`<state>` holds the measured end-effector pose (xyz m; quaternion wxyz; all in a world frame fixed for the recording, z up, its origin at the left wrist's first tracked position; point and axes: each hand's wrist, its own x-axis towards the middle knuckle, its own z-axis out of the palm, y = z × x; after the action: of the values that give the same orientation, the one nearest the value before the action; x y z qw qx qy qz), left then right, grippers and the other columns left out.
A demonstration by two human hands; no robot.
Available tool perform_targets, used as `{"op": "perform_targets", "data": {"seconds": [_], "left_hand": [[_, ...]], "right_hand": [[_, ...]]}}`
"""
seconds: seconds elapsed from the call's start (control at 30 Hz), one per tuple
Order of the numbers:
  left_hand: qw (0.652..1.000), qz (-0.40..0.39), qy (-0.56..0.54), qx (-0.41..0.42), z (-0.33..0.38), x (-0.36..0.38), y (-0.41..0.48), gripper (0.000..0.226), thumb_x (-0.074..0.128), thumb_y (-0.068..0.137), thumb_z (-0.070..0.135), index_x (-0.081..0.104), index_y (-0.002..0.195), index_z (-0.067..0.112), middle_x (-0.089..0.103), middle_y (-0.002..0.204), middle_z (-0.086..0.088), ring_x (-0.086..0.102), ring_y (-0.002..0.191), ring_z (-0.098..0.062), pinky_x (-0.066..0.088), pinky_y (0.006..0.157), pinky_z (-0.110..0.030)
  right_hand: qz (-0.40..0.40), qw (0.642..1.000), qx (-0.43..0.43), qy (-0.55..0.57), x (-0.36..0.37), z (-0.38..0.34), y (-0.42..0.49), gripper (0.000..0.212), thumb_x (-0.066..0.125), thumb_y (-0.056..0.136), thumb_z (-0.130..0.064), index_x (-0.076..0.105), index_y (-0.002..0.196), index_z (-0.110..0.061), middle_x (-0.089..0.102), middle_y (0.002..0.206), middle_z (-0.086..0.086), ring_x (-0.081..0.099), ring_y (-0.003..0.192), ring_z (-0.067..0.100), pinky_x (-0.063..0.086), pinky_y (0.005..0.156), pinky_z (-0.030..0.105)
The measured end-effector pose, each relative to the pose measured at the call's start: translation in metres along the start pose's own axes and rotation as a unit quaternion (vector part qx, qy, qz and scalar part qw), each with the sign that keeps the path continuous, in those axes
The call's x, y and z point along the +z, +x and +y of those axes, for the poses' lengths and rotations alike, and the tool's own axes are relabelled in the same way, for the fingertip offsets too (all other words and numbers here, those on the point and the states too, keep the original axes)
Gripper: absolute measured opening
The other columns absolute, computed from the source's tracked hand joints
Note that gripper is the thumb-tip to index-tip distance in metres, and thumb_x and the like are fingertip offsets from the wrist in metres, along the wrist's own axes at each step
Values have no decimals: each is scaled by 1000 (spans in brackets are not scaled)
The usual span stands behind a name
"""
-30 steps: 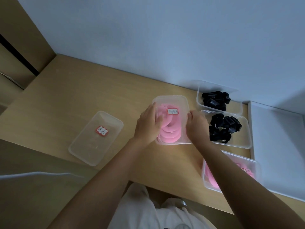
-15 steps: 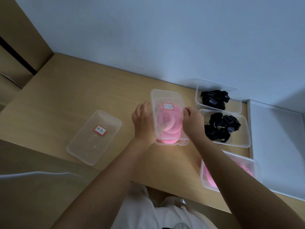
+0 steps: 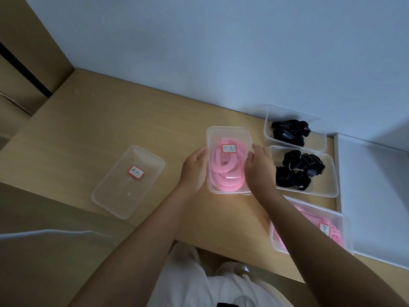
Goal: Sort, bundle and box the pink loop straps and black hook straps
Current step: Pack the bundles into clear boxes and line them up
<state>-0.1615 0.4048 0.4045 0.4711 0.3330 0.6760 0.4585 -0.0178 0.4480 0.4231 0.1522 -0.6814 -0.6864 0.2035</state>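
A clear plastic box (image 3: 229, 134) with a red-edged label sits in the middle of the wooden desk and holds coiled pink loop straps (image 3: 225, 173). My left hand (image 3: 193, 171) grips its left side and my right hand (image 3: 259, 165) grips its right side. Two open clear trays at the right hold black hook straps (image 3: 290, 134) and more black hook straps (image 3: 298, 171). A further clear box (image 3: 345, 235) at the near right holds more pink straps, partly hidden by my right forearm.
A labelled clear lid or box (image 3: 128, 180) lies upside down on the desk to the left. The wall runs behind the desk (image 3: 99, 129). A white surface (image 3: 371, 196) adjoins the desk at the right. The desk's near edge lies close to my body.
The labelled clear cover was lifted and tilted over the pink straps, and now sits level on them. Both hands moved from the top to the box's sides.
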Motion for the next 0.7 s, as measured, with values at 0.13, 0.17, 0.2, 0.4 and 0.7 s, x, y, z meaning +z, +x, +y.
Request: {"op": "perform_targets", "data": {"seconds": [0.13, 0.17, 0.2, 0.4, 0.7], "left_hand": [[989, 25, 139, 48, -1, 4, 4, 38, 46, 80, 39, 63, 91, 8, 65, 87, -17, 56, 72, -22, 47, 66, -36], [989, 29, 138, 47, 3, 4, 4, 34, 47, 84, 34, 62, 99, 8, 63, 86, -17, 53, 72, -21, 45, 67, -37], [988, 24, 144, 46, 5, 4, 5, 31, 49, 89, 28, 60, 113, 14, 62, 87, -13, 53, 75, -20, 44, 70, -35], [941, -13, 329, 84, 6, 4, 4, 52, 36, 99, 19, 25, 149, 17, 46, 130, -13, 51, 111, -28, 43, 88, -34], [851, -32, 515, 96, 13, 16, -2, 60, 31, 99, 22, 4, 151, 13, 6, 159, -8, 17, 143, -26, 26, 110, -39]], "right_hand": [[1, 1000, 0, -5, 3, -1, -2, 29, 36, 95, -4, 50, 120, 3, 47, 124, 20, 50, 106, 37, 39, 82, 39], [3, 1000, -6, -12, 4, -1, -3, 28, 37, 93, -1, 50, 118, 4, 47, 123, 21, 47, 108, 35, 36, 85, 36], [6, 1000, -10, -17, 5, 0, -4, 29, 37, 91, 3, 50, 117, 6, 46, 121, 22, 44, 109, 34, 33, 86, 32], [17, 1000, -13, -13, 3, 0, -6, 41, 36, 81, 15, 51, 119, 8, 43, 119, 25, 39, 108, 35, 24, 79, 25], [16, 1000, -17, -18, 7, 5, 1, 37, 36, 76, 19, 56, 107, 8, 49, 111, 25, 46, 102, 37, 28, 74, 28]]}}
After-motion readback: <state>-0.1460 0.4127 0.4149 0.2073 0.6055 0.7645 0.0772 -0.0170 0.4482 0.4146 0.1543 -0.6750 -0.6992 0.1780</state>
